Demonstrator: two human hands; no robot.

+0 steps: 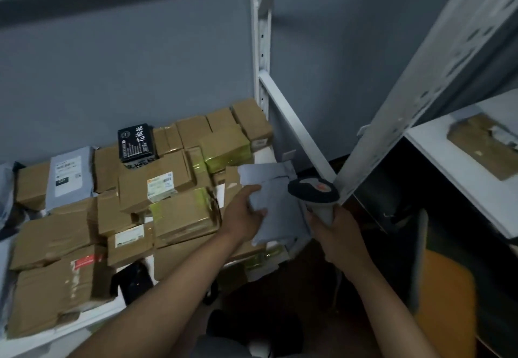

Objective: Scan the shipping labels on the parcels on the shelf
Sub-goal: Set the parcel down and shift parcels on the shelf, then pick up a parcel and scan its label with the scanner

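Observation:
A white shelf (84, 327) is packed with several brown cardboard parcels (157, 181), some bearing white shipping labels (159, 185). My left hand (244, 214) grips a grey plastic mailer bag (277, 206) at the shelf's right end, thumb on top; no label shows on its visible side. My right hand (336, 234) holds a handheld barcode scanner (314, 192) by its grey handle, its dark head sitting just right of the mailer.
A black packet with white characters (136, 143) lies on the boxes at the back. Another grey mailer (70, 174) lies at the left. White shelf uprights (262, 49) stand behind. A second shelf (459, 167) at the right holds one brown parcel (485, 147). An orange object (445, 301) sits below.

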